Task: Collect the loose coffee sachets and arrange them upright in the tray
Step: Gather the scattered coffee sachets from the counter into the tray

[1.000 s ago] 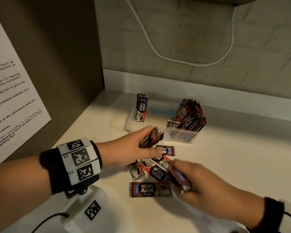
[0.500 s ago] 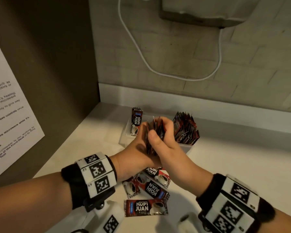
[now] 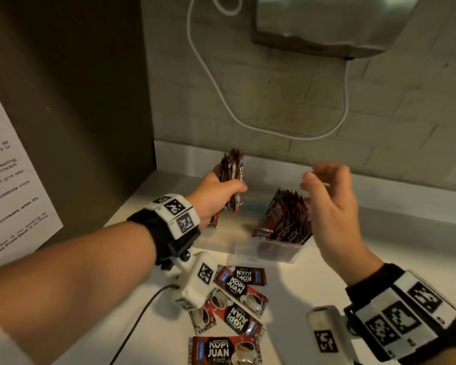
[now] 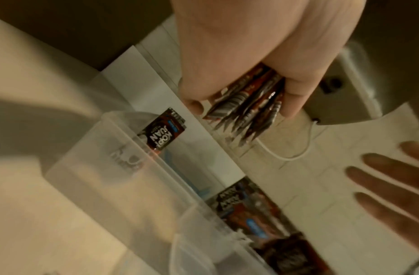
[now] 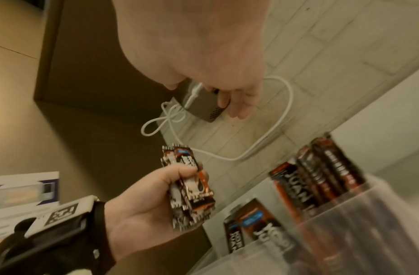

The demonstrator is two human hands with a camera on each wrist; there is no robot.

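My left hand (image 3: 219,196) grips a bundle of red-and-black coffee sachets (image 3: 232,177) upright, above the left end of the clear plastic tray (image 3: 263,252). The same bundle (image 4: 248,109) sticks out between the fingers in the left wrist view, and shows again as the held sachets (image 5: 189,188) in the right wrist view. A packed row of upright sachets (image 3: 287,217) fills the tray's right end. One lone sachet (image 4: 162,130) stands at the tray's left end. My right hand (image 3: 329,196) hovers above the packed row, fingers relaxed and holding nothing. Several loose sachets (image 3: 237,306) lie flat on the counter in front of the tray.
A brown panel (image 3: 71,101) with a printed notice (image 3: 8,196) closes off the left side. A brick wall (image 3: 287,101) runs behind the tray, with a white cable (image 3: 250,126) hanging from a grey box (image 3: 327,22). The white counter (image 3: 327,280) extends to the right.
The two hands, joined on the bundle half a second ago, have parted. The left carried the bundle up and left over the tray; the right let go and moved right, empty.
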